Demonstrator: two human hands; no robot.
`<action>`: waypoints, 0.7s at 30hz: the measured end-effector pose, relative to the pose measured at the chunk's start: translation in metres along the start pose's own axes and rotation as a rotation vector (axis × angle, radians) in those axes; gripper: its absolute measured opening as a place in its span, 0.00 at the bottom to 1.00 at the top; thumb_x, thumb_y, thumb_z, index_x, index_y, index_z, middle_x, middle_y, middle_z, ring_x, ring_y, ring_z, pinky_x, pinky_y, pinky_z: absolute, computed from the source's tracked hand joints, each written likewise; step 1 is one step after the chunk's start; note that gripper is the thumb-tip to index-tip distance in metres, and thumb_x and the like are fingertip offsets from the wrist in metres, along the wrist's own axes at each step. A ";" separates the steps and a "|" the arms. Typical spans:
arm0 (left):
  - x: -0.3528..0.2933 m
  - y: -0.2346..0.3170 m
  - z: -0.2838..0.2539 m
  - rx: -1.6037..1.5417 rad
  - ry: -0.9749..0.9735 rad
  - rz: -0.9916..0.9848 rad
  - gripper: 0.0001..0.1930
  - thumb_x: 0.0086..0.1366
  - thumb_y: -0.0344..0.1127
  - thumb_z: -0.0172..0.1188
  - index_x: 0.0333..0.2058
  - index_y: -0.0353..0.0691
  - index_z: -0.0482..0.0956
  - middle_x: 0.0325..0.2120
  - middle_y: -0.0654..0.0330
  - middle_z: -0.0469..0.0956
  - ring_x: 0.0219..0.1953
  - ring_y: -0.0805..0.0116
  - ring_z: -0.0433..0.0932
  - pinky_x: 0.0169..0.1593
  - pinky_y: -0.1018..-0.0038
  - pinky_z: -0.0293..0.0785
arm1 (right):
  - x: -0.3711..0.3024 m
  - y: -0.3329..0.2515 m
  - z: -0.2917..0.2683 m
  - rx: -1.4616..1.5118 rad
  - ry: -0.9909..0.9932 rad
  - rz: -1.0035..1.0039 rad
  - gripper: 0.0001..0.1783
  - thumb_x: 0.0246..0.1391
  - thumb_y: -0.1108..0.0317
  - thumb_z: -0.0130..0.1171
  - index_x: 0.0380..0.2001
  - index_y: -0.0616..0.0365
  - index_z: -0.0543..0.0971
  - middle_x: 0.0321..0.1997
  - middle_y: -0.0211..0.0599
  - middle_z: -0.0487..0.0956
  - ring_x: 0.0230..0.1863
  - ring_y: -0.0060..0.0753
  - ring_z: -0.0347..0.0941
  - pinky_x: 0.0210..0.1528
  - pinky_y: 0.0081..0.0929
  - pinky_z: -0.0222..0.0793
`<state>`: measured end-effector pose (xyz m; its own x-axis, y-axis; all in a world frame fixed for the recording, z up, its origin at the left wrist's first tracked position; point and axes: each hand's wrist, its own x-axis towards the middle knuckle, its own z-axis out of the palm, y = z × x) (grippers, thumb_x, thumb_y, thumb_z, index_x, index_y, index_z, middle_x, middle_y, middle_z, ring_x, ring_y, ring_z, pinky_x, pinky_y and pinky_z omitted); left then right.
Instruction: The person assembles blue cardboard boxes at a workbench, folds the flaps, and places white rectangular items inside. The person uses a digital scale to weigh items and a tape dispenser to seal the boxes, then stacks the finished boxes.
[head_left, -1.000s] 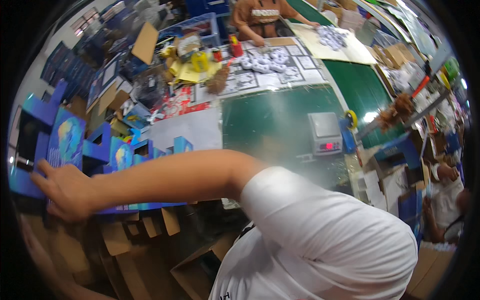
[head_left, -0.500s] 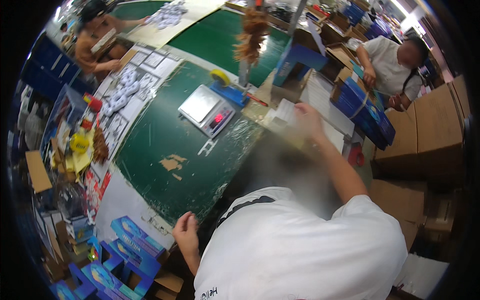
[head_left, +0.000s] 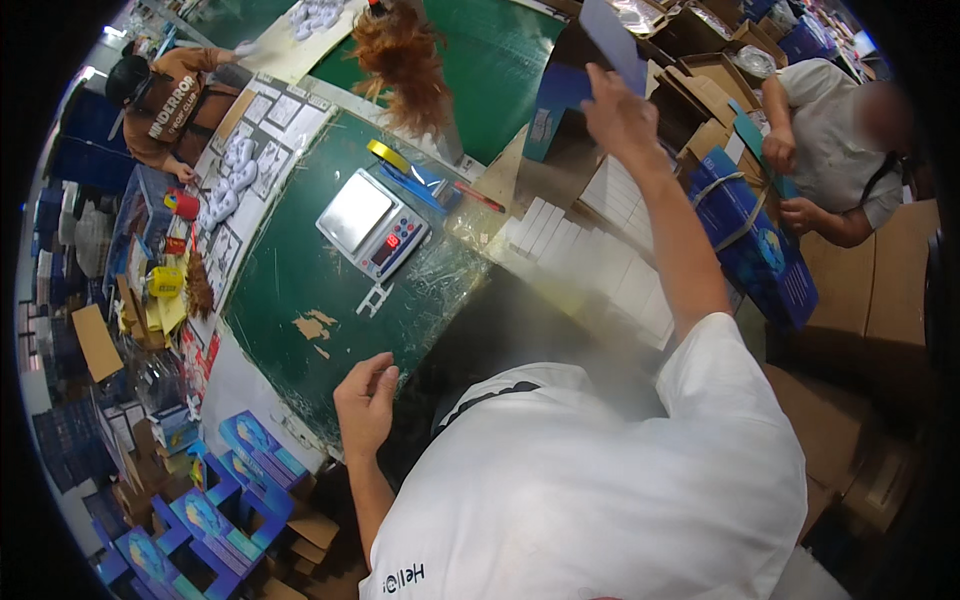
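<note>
My right hand (head_left: 622,115) is stretched far forward at the open blue carton (head_left: 562,95), beside its raised flap (head_left: 612,38). Its fingers look apart and overlap the carton's edge; whether they touch it is hard to tell. Below that arm lie rows of small white boxes (head_left: 610,265). My left hand (head_left: 365,402) hovers near the front edge of the green table (head_left: 290,370), loosely curled with the thumb apart and nothing in it. Farther up the table stands a digital scale (head_left: 372,225) with a bare steel plate and lit red digits.
Behind the scale are a tape dispenser with yellow tape (head_left: 400,170) and a red pen (head_left: 480,197). A brown feathery bundle (head_left: 400,65) hangs ahead. Blue packages (head_left: 205,515) are piled at lower left. Two co-workers sit across, one handling a strapped blue carton (head_left: 755,240).
My right hand has moved forward from the white boxes to the open blue carton. My left hand has risen slightly beside the table edge. The whole view has shifted a little.
</note>
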<state>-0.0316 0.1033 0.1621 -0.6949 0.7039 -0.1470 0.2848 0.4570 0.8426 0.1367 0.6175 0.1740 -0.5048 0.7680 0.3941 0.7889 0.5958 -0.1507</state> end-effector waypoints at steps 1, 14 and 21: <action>-0.007 -0.003 0.010 -0.038 0.000 -0.046 0.11 0.73 0.30 0.70 0.50 0.31 0.89 0.36 0.57 0.88 0.36 0.74 0.85 0.43 0.75 0.81 | 0.008 0.008 -0.003 -0.002 -0.048 0.016 0.20 0.66 0.62 0.68 0.59 0.54 0.84 0.57 0.51 0.87 0.58 0.59 0.85 0.56 0.50 0.82; -0.011 0.031 0.063 -0.007 0.085 0.306 0.18 0.66 0.29 0.75 0.55 0.35 0.86 0.44 0.51 0.87 0.41 0.60 0.88 0.45 0.68 0.84 | -0.059 0.016 -0.230 0.635 -0.153 0.032 0.15 0.73 0.64 0.68 0.52 0.67 0.86 0.42 0.32 0.88 0.42 0.20 0.82 0.45 0.20 0.76; -0.036 0.007 0.003 0.193 0.777 0.473 0.41 0.57 0.34 0.84 0.67 0.37 0.74 0.57 0.46 0.78 0.59 0.42 0.79 0.57 0.53 0.80 | -0.109 -0.075 -0.169 1.134 -0.523 0.088 0.10 0.74 0.64 0.67 0.48 0.61 0.85 0.34 0.21 0.84 0.20 0.10 0.67 0.20 0.14 0.58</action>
<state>-0.0028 0.0830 0.1716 -0.7057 0.3099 0.6372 0.7079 0.3467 0.6154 0.1924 0.4492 0.2957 -0.7496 0.6614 -0.0247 0.2123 0.2049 -0.9555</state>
